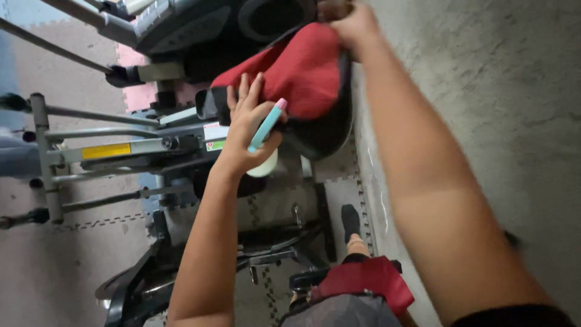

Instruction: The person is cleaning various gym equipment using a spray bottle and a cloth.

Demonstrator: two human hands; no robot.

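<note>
My left hand [245,130] holds a slim teal bottle with a pink cap [267,124] between thumb and fingers, with a white rounded part just below it, and its fingertips rest against a red cloth [302,69]. The cloth lies over the black seat of an exercise machine [321,136]. My right hand [351,24] is closed on the cloth's upper edge at the top of the view, its arm stretching down the right side.
A grey metal exercise frame with a yellow label [106,150] stands at left on grey and pink foam floor mats. Black pedals and bars [284,242] lie below the seat. A grey concrete wall [496,91] fills the right. My foot in a black sock [350,221] shows lower down.
</note>
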